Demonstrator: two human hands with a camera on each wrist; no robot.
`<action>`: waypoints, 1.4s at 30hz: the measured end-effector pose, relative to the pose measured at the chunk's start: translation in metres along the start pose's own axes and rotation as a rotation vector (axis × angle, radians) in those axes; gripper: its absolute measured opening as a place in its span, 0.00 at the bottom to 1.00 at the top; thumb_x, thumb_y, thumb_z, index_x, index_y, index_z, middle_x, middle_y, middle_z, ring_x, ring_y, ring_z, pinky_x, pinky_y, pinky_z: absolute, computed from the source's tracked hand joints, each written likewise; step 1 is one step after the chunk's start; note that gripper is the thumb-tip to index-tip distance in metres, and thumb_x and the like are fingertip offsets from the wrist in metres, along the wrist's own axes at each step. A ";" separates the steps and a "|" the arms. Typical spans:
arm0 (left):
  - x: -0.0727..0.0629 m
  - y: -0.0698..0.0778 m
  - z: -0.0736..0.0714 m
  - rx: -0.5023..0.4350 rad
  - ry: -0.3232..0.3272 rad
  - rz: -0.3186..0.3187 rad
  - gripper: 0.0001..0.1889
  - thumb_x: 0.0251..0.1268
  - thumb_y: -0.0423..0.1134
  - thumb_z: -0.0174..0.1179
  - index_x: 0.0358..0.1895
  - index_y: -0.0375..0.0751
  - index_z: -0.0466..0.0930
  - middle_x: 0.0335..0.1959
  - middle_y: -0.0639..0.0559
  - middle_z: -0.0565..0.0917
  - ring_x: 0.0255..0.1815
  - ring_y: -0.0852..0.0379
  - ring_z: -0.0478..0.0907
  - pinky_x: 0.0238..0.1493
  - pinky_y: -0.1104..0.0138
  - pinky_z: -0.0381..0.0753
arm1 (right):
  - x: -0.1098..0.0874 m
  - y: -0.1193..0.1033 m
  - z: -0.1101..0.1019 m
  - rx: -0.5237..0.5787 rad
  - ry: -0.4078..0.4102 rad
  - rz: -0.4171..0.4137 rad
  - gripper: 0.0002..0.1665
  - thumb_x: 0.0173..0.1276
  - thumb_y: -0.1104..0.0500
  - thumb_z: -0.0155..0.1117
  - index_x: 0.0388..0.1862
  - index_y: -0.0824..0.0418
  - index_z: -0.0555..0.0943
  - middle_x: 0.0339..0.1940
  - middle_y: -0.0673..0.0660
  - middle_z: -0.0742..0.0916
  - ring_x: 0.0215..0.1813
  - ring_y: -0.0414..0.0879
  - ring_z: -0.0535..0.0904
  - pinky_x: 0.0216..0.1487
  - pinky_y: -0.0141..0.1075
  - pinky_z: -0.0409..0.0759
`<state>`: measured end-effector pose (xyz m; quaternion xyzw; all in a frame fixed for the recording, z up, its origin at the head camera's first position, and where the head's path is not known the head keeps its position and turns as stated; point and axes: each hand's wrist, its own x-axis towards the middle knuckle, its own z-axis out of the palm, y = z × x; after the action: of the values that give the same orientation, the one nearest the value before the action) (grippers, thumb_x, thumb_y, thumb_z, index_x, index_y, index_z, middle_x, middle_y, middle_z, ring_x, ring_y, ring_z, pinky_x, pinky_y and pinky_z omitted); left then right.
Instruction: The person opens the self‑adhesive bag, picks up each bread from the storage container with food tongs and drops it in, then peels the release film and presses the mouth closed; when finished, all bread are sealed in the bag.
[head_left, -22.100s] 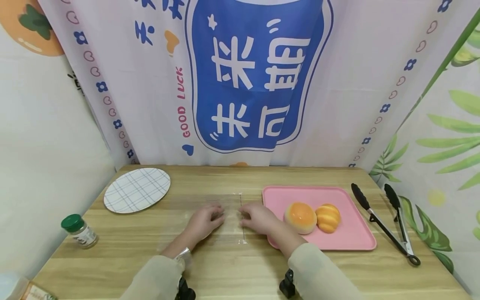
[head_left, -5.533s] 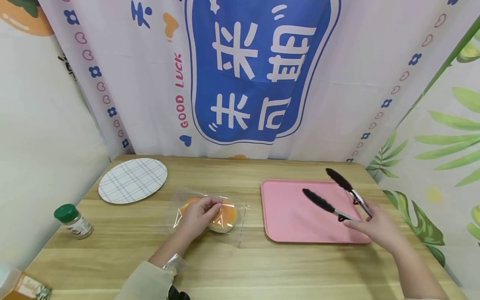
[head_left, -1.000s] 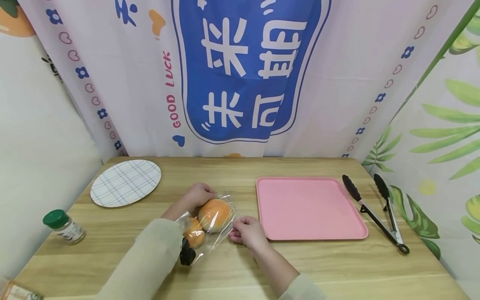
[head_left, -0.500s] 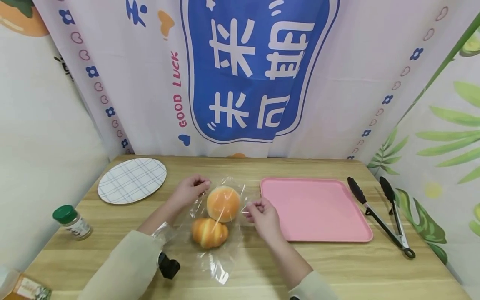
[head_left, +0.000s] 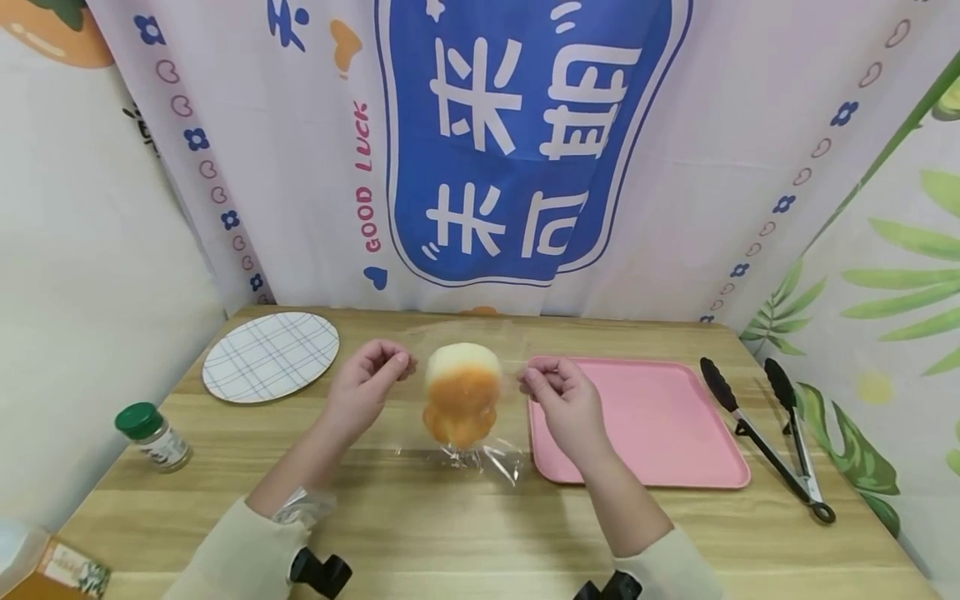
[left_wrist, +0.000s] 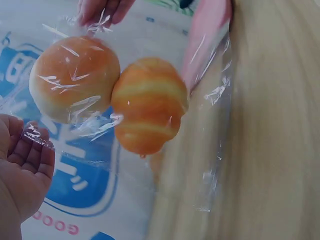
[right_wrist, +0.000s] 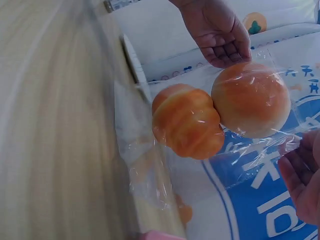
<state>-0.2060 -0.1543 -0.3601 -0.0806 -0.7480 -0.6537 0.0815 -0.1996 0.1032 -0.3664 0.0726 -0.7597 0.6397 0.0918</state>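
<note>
Now bag (head_left: pixel 480 454) hangs over table (head_left: pixel 465 533) middle, bottom touching wood. Left hand (head_left: pixel 365 388) pinches left top edge, right hand (head_left: pixel 566 398) pinches right top edge, fingers curled on film. Inside: round bun (head_left: pixel 463 367) above, ridged bun (left_wrist: pixel 149 111) below, touching. Tray (head_left: pixel 660 425) just right, partly behind right hand. Tongs (head_left: pixel 772 433) beyond tray. Plate (head_left: pixel 272 357) far left, jar (head_left: pixel 153 435) near left edge, both well apart from bag.

Glossy clear plastic bag (head_left: pixel 480 454) (crinkly)
</note>
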 end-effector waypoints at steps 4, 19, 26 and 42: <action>-0.004 0.014 0.005 0.010 0.010 0.066 0.08 0.73 0.30 0.52 0.41 0.25 0.75 0.32 0.61 0.80 0.38 0.64 0.77 0.43 0.76 0.79 | 0.004 -0.010 -0.004 -0.015 0.002 -0.048 0.10 0.72 0.64 0.60 0.47 0.69 0.81 0.42 0.66 0.89 0.39 0.33 0.85 0.47 0.27 0.84; -0.013 0.011 0.008 -0.104 0.058 0.038 0.05 0.72 0.29 0.52 0.41 0.29 0.75 0.35 0.65 0.85 0.43 0.65 0.79 0.51 0.74 0.79 | 0.013 -0.005 -0.017 0.033 -0.013 0.010 0.09 0.71 0.67 0.60 0.43 0.74 0.79 0.40 0.58 0.90 0.41 0.33 0.84 0.52 0.27 0.83; -0.019 -0.009 0.013 -0.253 0.042 -0.022 0.07 0.73 0.29 0.49 0.37 0.43 0.75 0.37 0.67 0.87 0.46 0.68 0.83 0.58 0.74 0.79 | 0.014 0.006 -0.022 0.064 -0.066 0.065 0.10 0.72 0.67 0.58 0.45 0.75 0.78 0.42 0.56 0.90 0.41 0.35 0.83 0.50 0.28 0.83; -0.018 -0.005 0.023 -0.219 0.086 0.051 0.04 0.72 0.30 0.52 0.38 0.35 0.76 0.42 0.57 0.89 0.47 0.63 0.83 0.52 0.73 0.81 | 0.010 0.010 -0.023 0.040 -0.087 -0.021 0.10 0.70 0.66 0.61 0.45 0.73 0.81 0.43 0.55 0.90 0.48 0.35 0.84 0.57 0.27 0.81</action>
<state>-0.1900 -0.1322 -0.3723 -0.0801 -0.6656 -0.7321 0.1207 -0.2106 0.1276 -0.3701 0.1100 -0.7491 0.6501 0.0642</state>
